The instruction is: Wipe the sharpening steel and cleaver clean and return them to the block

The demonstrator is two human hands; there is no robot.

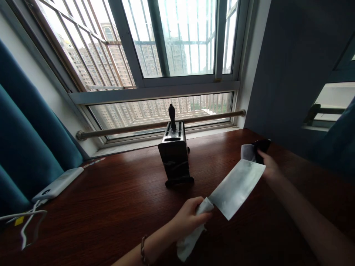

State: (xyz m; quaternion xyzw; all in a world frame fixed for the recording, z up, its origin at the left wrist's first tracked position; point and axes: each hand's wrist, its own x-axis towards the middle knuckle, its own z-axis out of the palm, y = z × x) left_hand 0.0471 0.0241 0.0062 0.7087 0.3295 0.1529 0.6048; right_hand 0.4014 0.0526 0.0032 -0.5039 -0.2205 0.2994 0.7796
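Observation:
My left hand (191, 216) is closed round the handle of a cleaver, with white tissue (191, 244) wrapped about the grip and hanging below. The cleaver's broad, bright blade (237, 188) points up to the right. At the blade's far end, my right hand (270, 166) grips a bundled black and pale grey cloth (248, 152); most of its fingers are hidden. Behind the cleaver stands a black knife block (175, 159) with slots in its top. One dark handle (172, 116) sticks up from it.
The reddish-brown wooden table (124, 192) reaches to the windowsill. A white power bank (58, 184) with white cables (27, 221) lies at the left, beside a teal curtain (24, 129). A metal rail (133, 129) crosses the window behind the block.

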